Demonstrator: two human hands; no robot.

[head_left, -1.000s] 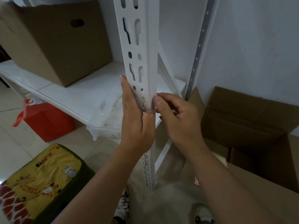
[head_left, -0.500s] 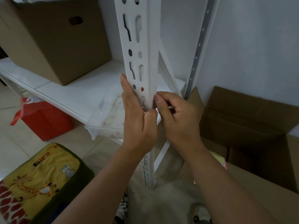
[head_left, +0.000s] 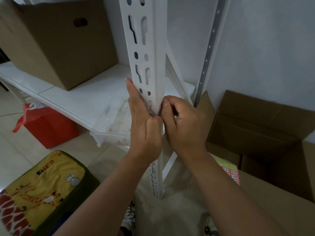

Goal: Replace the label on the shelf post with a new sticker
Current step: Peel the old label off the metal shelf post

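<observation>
Shelf post (head_left: 148, 48): white slotted angle upright, running from the top of the view down to the floor
Label (head_left: 157, 107): pale, translucent film at the post's corner edge, between the two hands; its print cannot be read
Left hand (head_left: 144, 126): fingers straight, laid flat along the post's left face, thumb pressing at the corner just below the label
Right hand (head_left: 184, 123): fingers curled, thumb and forefinger pinching the label's edge at the corner
Shelf (head_left: 71, 97): white board behind the post, carrying a closed cardboard box (head_left: 56, 43) and a clear plastic tray (head_left: 112, 123)
Sticker sheet (head_left: 230, 172): red-bordered labels, lying on an open carton (head_left: 264, 133) at right, partly hidden by the right forearm
</observation>
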